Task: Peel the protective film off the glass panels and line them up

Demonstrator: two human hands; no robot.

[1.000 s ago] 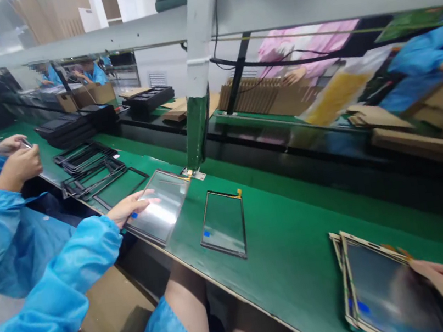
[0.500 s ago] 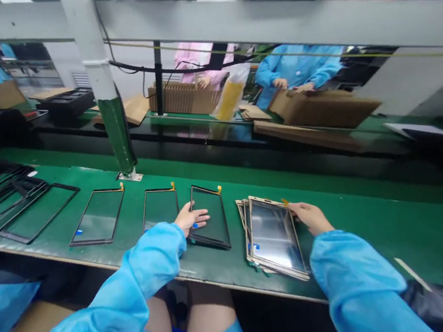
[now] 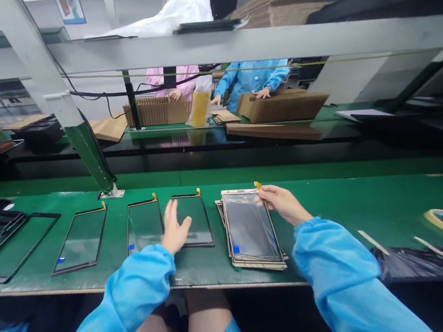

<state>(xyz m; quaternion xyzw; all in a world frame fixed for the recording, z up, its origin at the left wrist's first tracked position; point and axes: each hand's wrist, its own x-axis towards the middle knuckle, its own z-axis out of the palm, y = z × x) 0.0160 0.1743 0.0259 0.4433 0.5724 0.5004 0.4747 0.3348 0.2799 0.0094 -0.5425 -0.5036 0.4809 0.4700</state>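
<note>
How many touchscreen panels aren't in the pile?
3: a panel beside the pile, partly behind the left hand; a panel left of that hand; a panel nearest the black frames.

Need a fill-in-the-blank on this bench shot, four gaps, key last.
1. The bench is colored ____.
2. The person's ____ hand touches the top of the stack.
3. Left of the stack, ____ panels with orange tabs lie in a row.
4. The left sleeve is colored ____.
Missing words: green; right; three; blue.

top panel point(image 3: 250, 222): glossy, glass-like | sleeves point(image 3: 340, 265): shiny cloth | bench point(image 3: 338, 198): smooth
</note>
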